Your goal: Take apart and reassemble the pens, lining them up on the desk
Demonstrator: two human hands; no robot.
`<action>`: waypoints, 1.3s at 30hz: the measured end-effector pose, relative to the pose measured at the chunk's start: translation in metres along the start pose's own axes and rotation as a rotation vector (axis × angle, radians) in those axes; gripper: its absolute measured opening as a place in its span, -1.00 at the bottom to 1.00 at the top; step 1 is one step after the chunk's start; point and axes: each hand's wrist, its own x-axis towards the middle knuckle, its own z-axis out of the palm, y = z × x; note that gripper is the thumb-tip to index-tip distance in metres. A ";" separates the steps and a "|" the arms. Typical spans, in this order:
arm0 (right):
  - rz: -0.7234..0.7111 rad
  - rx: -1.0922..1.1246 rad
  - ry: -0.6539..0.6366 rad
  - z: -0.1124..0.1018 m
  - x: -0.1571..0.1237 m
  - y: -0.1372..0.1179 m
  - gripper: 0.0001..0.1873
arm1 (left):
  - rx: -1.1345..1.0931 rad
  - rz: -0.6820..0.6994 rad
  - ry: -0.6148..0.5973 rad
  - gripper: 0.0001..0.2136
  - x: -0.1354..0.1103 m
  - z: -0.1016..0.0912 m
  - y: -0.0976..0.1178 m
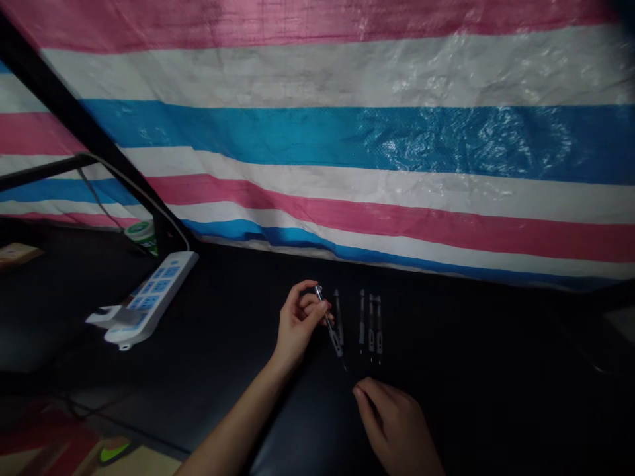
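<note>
My left hand (pixel 299 321) is closed in a pinch on a thin dark pen (pixel 329 323), held at a slant just above the black table (pixel 208 357). My right hand (pixel 394 423) sits lower right with its fingers curled; its fingertips touch the lower tip of that pen. What they hold, if anything, is too dark to make out. To the right of the held pen, several similar pens (pixel 370 322) lie side by side on the table, pointing away from me.
A white power strip (pixel 151 299) with blue sockets lies at the left, its cable running back. A green-and-white container (pixel 141 233) stands behind it. A striped pink, white and blue tarp (pixel 347 145) hangs along the table's far edge. Black frame bars cross the upper left.
</note>
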 end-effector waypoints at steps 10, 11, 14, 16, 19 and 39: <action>-0.027 -0.001 0.014 -0.001 0.000 0.000 -0.64 | 0.227 -0.005 -0.020 -0.49 0.009 -0.009 -0.012; -0.027 -0.001 0.012 -0.002 0.000 -0.001 -0.64 | 0.272 -0.002 -0.031 -0.49 0.011 -0.011 -0.016; -0.024 0.005 0.011 -0.003 0.000 -0.002 -0.63 | 0.421 0.023 -0.025 -0.51 0.016 -0.018 -0.027; -0.021 0.009 0.008 -0.003 0.000 -0.002 -0.62 | 0.547 0.043 -0.026 -0.57 0.017 -0.020 -0.030; -0.012 0.014 0.003 -0.003 -0.002 -0.001 -0.63 | 0.808 0.119 -0.058 -0.68 0.017 -0.021 -0.028; -0.016 -0.075 0.010 -0.068 0.037 0.063 -0.56 | 1.085 0.392 -0.519 -0.64 -0.002 -0.001 -0.021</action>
